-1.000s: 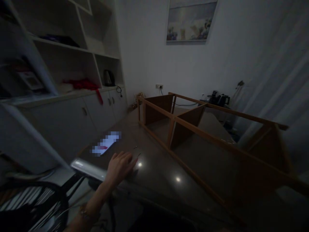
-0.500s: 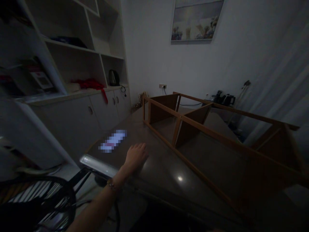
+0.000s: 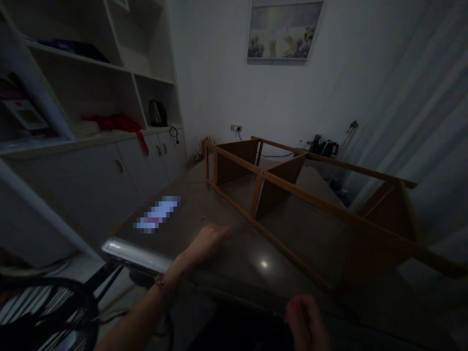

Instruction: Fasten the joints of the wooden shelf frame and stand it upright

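My left hand (image 3: pixel 209 241) is low over the brown table (image 3: pixel 234 258), back upward, its fingers drawn together toward the right. Anything under those fingers is hidden. Beyond the hand lie tiny bits (image 3: pixel 204 218), too small to name. At the table's near edge my right hand (image 3: pixel 306 318) is curled closed; what it may hold cannot be made out in the dim light. A wooden shelf frame (image 3: pixel 261 195) lies on its side across the table, to the right of my left hand and apart from it.
A blurred-out bright phone-like rectangle (image 3: pixel 158 214) lies on the table's left. A black slatted chair (image 3: pixel 54 312) stands at lower left. Behind are a white cabinet (image 3: pixel 84 170) with a kettle (image 3: pixel 158 113) and red cloth (image 3: pixel 117 122). Dark pots (image 3: pixel 329 147) stand beyond the frame.
My right hand has come into view at the bottom. My left hand's fingers have drawn in, and the tiny bits beyond it now show. The view has turned slightly right.
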